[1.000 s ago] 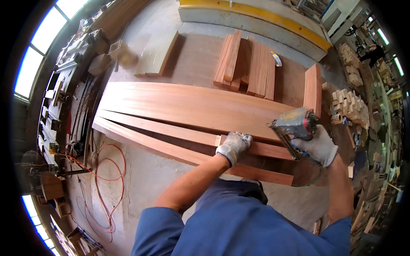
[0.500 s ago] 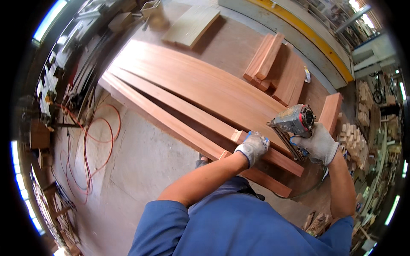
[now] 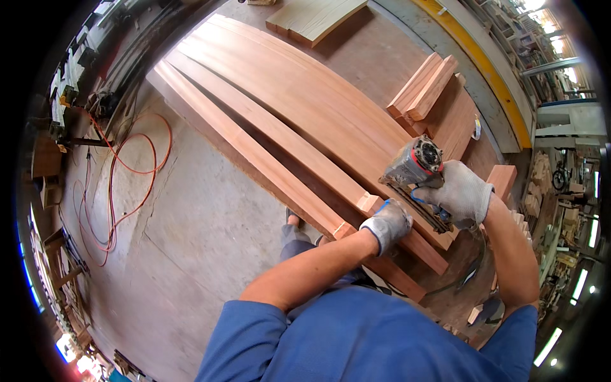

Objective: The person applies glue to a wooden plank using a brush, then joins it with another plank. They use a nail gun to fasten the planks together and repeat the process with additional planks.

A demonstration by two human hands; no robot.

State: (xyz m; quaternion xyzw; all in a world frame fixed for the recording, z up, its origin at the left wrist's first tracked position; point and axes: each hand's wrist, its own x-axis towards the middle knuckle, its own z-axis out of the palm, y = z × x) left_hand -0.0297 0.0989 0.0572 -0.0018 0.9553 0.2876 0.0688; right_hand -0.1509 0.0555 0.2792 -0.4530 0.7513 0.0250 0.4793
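Note:
My gloved left hand (image 3: 389, 223) is closed around the middle reddish wooden plank (image 3: 286, 146), just beyond a pale joint across it; its fingertips are partly hidden. My gloved right hand (image 3: 463, 191) grips a grey and black nail gun (image 3: 412, 164) by its handle. The gun is held over the near right end of a wide smooth board (image 3: 312, 102), its magazine slanting down toward my right. Nearest my body lies another long plank (image 3: 254, 164) with a similar pale joint. Dark gaps separate the planks and the wide board.
Short timber blocks (image 3: 423, 89) sit on another board at the right. A pale panel (image 3: 315, 19) lies at the far side. An orange hose (image 3: 170, 143) coils on the concrete floor at left. A yellow-striped ledge (image 3: 490, 76) runs along the far right.
The nail gun has moved left, closer to my left hand. My left hand stays closed at the middle plank. The whole view has shifted slightly.

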